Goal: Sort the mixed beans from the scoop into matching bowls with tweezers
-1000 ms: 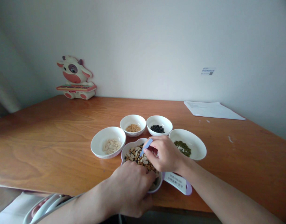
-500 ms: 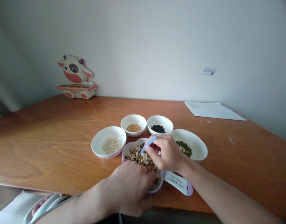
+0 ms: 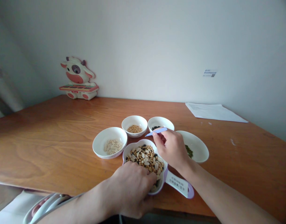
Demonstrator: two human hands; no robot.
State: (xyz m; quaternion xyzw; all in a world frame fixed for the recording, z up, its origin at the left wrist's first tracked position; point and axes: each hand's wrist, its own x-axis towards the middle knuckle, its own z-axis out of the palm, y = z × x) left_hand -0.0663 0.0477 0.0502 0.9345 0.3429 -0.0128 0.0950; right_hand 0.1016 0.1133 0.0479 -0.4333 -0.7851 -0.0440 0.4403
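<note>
My right hand point(image 3: 172, 147) is closed around a pair of light purple tweezers point(image 3: 158, 131), their tip pointing left above the far rim of a lavender-edged bowl with a handle point(image 3: 165, 177). Whether the tip grips anything is too small to tell. Mixed peanuts, beans and seeds point(image 3: 145, 158) fill this bowl. My left hand point(image 3: 133, 186) clasps its near left rim, the fingers curled inside and partly hidden. Around it stand white bowls of pale flat seeds point(image 3: 113, 146), yellow beans point(image 3: 134, 128), black beans point(image 3: 155, 127) and green beans point(image 3: 189, 151); my right hand partly covers the last two.
A cow-shaped toy keyboard point(image 3: 78, 79) stands at the back left of the wooden table point(image 3: 51, 140). White paper sheets point(image 3: 215, 112) lie at the back right against the wall. A printed label point(image 3: 179, 183) is stuck on the bowl's handle.
My right hand has lifted the tweezers out of the mixed beans and up to the right, turning them flatter. My left hand stays on the bowl. The view has shifted slightly.
</note>
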